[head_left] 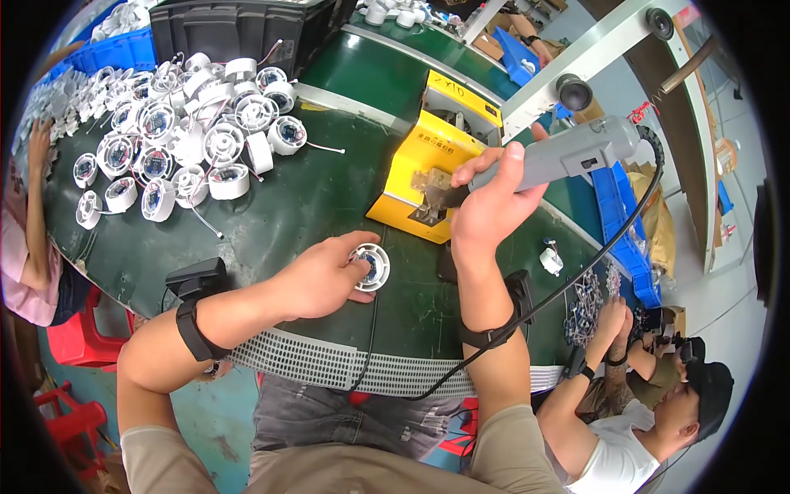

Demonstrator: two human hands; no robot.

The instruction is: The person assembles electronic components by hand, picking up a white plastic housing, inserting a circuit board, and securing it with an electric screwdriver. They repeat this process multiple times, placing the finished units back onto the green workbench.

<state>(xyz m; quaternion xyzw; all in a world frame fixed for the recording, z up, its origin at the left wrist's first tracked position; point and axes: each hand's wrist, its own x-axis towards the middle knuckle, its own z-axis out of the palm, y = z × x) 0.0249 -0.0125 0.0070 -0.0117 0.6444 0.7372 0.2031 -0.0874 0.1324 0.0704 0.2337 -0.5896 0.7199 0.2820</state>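
My left hand (322, 276) is closed around a white round plastic housing (381, 268) at the middle of the green table. A small blue circuit board sits inside its ring. My right hand (492, 207) grips a grey electric screwdriver (568, 155), held slanted above the table with its cable trailing from the far end. The screwdriver's front end is at a metal bracket (430, 196) on the front of a yellow box-shaped screw feeder (424, 148). Whether the bit touches a screw there is hidden.
A large pile of similar white housings (197, 123), some with wires, covers the table's left. Behind it stand a black crate (234, 37) and a blue bin (123, 49). One white part (550, 260) lies at right. A black cable (568, 284) crosses my right forearm. Co-workers sit on both sides.
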